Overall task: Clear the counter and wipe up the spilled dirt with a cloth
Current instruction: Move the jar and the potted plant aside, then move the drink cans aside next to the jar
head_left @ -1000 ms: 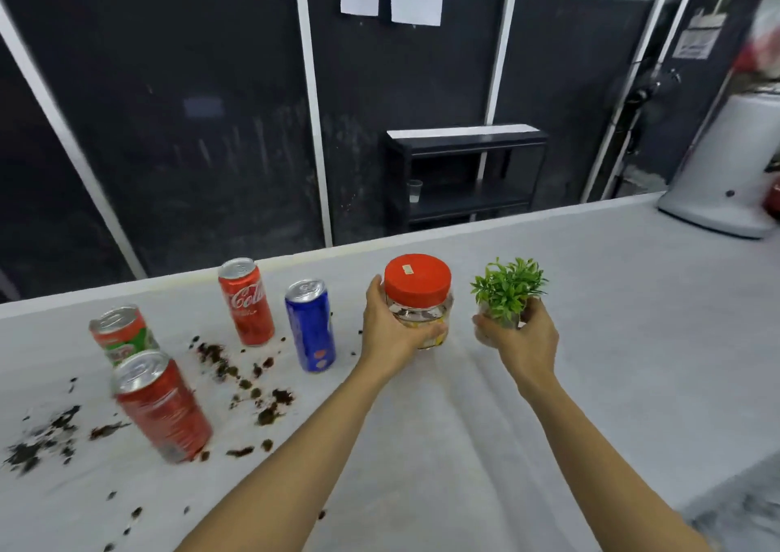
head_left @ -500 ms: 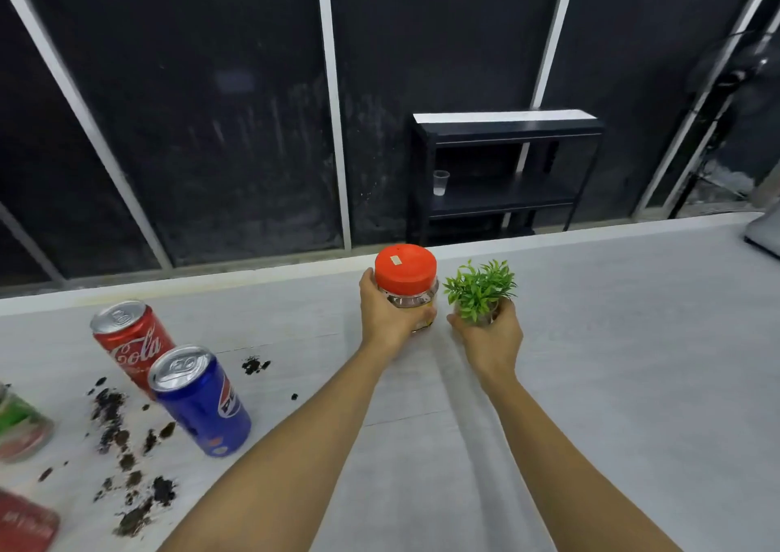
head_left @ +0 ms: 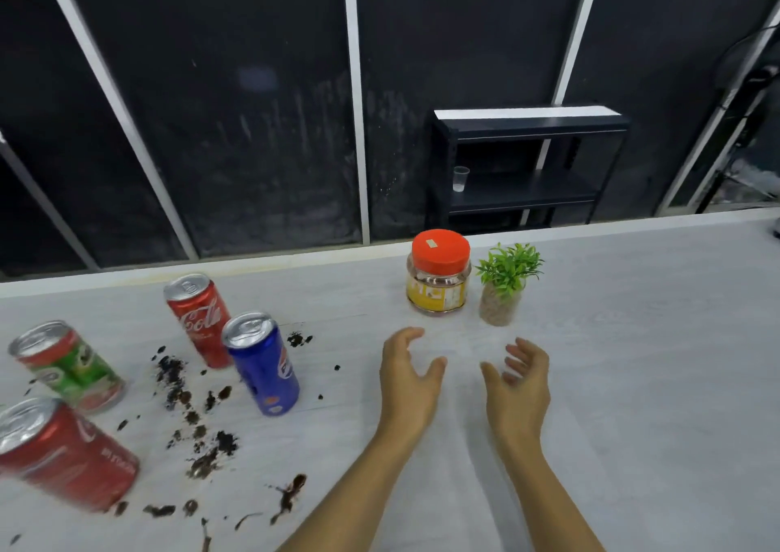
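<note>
A clear jar with a red lid (head_left: 439, 275) stands on the white counter (head_left: 633, 340) near its far edge. Right beside it stands a small green plant in a glass pot (head_left: 504, 285). My left hand (head_left: 407, 376) hovers open a short way in front of the jar, holding nothing. In front of the plant my right hand (head_left: 521, 382) is open too, fingers spread. Dark dirt (head_left: 198, 420) lies scattered over the left part of the counter. No cloth is in view.
Several cans stand among the dirt: a red cola can (head_left: 198, 319), a blue can (head_left: 261, 363), a green and red can (head_left: 67, 365) and a second red can (head_left: 59, 452) at the near left. Behind the counter stands a black shelf unit (head_left: 523, 163).
Both hands have let go of the jar and the plant, which now stand on the counter, and have drawn back toward me. The view has swung left, bringing more cans into sight.
</note>
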Available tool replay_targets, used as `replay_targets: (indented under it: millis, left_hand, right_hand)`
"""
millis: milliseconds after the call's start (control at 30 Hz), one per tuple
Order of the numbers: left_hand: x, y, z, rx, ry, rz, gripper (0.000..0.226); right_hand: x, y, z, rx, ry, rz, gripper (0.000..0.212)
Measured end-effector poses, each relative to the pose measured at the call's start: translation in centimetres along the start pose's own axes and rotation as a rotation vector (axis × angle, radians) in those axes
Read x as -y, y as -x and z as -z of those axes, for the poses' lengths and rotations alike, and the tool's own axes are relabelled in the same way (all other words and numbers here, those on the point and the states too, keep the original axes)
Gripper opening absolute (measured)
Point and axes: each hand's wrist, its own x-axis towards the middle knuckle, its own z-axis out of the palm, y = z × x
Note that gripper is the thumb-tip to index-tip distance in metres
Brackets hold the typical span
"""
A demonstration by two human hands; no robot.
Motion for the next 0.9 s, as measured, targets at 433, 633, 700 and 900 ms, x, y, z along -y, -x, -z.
replay_targets:
  millis: [433,633,700,900]
  left_hand:
    - [1.2,11.5,23.6,-0.239,0.068,-0.014,0.02]
    - [3.9,13.3,30.1,-0.554,-0.008,0.119,0.02]
    - [4.6,12.8,31.5,-0.629,-0.051,0.131,0.039]
    - [5.3,9.2,33.8,-0.365,-0.076,0.189,0.099]
  right_hand:
    - [3.5,21.3,-10.9,0.354,0.006,0.141,0.032]
    - [3.1,24.5,-14.9,0.282,0.029,0.152,0.053]
    - [3.3,24.0,-15.9,0.257,0.053,0.15,0.071]
    - [5.1,21.4,-17.8,0.318,0.023,0.112,0.096]
